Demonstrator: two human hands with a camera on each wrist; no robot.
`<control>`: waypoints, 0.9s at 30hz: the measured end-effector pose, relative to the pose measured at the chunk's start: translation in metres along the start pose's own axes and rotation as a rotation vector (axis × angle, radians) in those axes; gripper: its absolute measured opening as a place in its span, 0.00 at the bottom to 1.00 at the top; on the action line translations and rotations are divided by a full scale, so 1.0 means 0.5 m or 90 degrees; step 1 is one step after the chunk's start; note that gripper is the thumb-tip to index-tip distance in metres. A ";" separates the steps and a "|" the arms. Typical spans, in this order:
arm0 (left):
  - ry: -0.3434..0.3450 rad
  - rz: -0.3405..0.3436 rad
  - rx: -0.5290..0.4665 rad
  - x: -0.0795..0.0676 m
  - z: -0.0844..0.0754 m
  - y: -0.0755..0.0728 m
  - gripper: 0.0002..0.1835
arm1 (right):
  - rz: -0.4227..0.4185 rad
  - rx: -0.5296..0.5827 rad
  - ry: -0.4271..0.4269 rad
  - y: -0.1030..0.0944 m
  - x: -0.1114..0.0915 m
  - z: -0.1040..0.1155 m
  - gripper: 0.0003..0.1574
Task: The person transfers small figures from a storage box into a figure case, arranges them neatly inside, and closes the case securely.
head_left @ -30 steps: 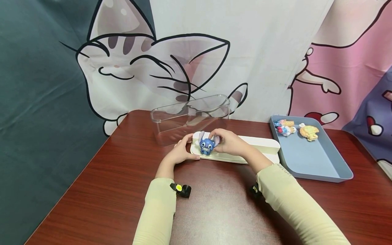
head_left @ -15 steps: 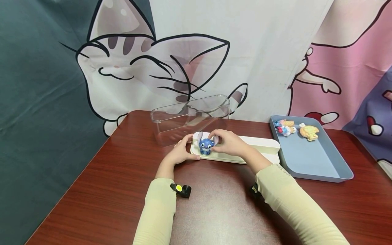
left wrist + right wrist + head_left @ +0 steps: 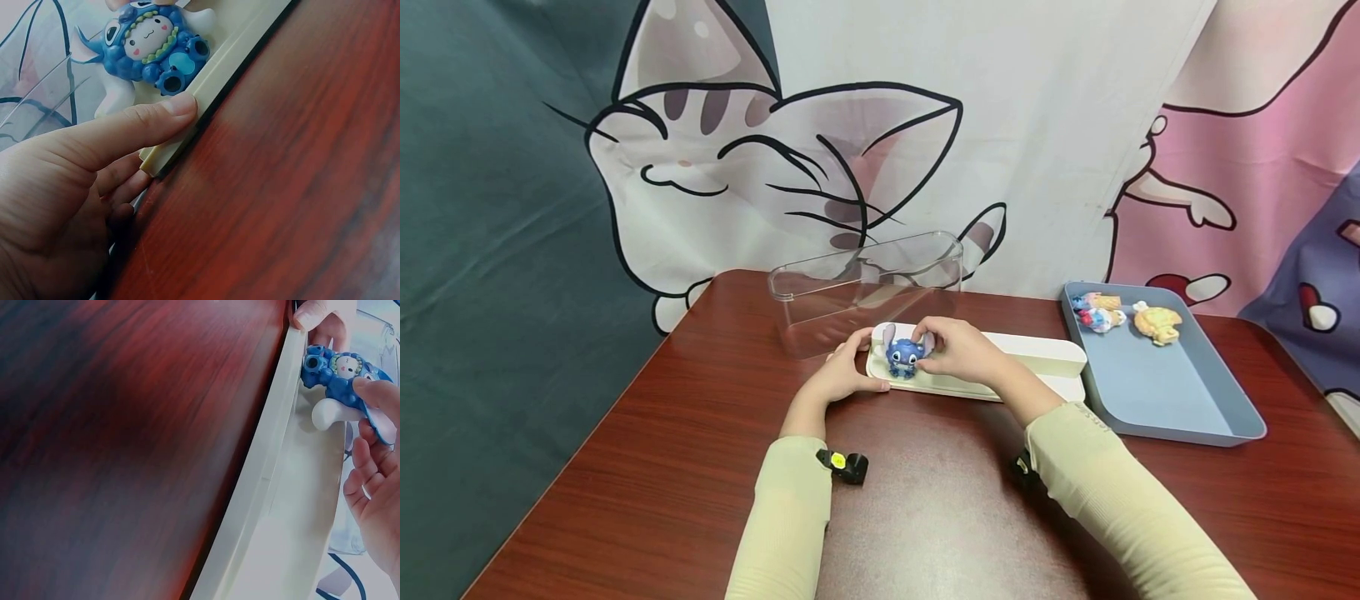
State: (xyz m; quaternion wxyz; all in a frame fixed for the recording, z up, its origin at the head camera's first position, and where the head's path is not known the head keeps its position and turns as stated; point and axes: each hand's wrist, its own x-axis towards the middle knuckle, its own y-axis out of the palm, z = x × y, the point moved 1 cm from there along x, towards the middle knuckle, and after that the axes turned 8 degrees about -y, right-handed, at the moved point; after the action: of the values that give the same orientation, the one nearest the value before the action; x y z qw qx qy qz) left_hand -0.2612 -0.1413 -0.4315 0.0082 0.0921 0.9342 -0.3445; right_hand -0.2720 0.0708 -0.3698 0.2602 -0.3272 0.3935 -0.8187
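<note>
A blue big-eared figurine (image 3: 902,360) sits upright at the left end of a long cream display base (image 3: 1037,354). My right hand (image 3: 961,350) pinches it by the head and ear; in the right wrist view the thumb lies against the blue head of the figurine (image 3: 337,375). My left hand (image 3: 842,371) holds the left end of the base. In the left wrist view, its thumb presses on the front lip of the base (image 3: 231,62), close to the figurine's feet, and the other fingers go round the end. The figurine's underside is hidden.
Behind the base stands a clear plastic cover (image 3: 820,333). At the right, a blue-grey tray (image 3: 1172,400) lies against the base's right end. It holds a yellow figurine (image 3: 1157,323) and colourful small figurines (image 3: 1099,313). A printed cloth (image 3: 1045,150) hangs behind the table.
The figurine and my right hand have shifted slightly left along the base. My left hand has stayed in place.
</note>
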 end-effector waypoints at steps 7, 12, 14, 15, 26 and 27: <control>0.001 0.001 0.000 0.002 0.001 0.000 0.48 | 0.002 0.003 -0.006 0.003 0.001 0.000 0.19; -0.003 0.000 0.001 0.001 0.001 0.001 0.49 | 0.015 0.007 0.001 0.002 0.000 -0.001 0.20; -0.004 -0.001 0.002 0.001 0.002 0.001 0.49 | 0.019 0.008 0.003 0.002 0.000 -0.001 0.20; -0.005 -0.001 0.003 0.002 0.002 0.001 0.49 | 0.021 0.009 0.003 0.001 0.000 0.000 0.21; -0.001 -0.004 0.007 0.003 0.003 0.002 0.49 | 0.011 0.045 -0.003 -0.019 -0.001 -0.010 0.25; -0.001 -0.005 0.008 0.003 0.003 0.002 0.49 | 0.011 0.053 0.001 -0.026 -0.002 -0.013 0.25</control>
State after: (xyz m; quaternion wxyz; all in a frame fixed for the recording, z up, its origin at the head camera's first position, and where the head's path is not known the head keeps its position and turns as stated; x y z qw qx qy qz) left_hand -0.2628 -0.1412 -0.4333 0.0068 0.0886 0.9323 -0.3505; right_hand -0.2785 0.0817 -0.3629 0.2803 -0.3123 0.3623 -0.8322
